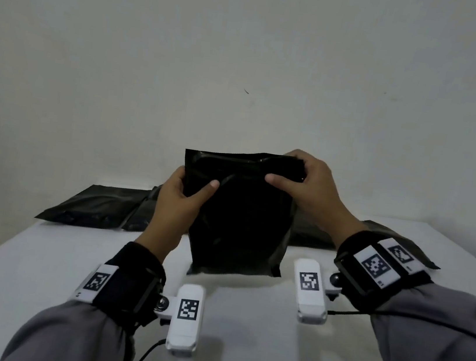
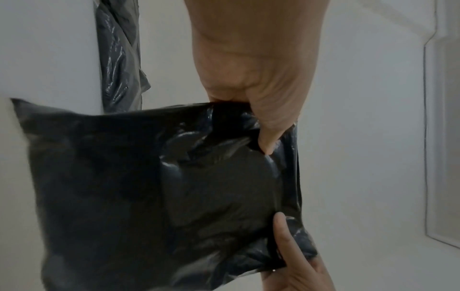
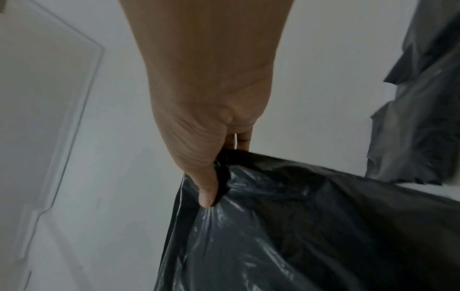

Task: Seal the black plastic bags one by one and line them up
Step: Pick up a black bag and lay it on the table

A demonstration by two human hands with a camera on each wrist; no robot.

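A bare off-white wall (image 1: 247, 59) rises behind a white table (image 1: 21, 257) — soft, even light.

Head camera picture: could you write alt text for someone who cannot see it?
Two hands hold a black plastic bag upright on a white table: the left hand grips its left edge, the right hand pinches its top right corner. More black bags lie flat behind it, before a plain wall.

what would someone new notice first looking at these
The black plastic bag held upright in the middle, above the white table, draws the eye first: the left hand holds its left edge and the right hand pinches its top right corner. Behind it, more black bags lie flat along the table's far edge by the wall. The wrist-worn white camera units with square black-and-white markers also stand out.
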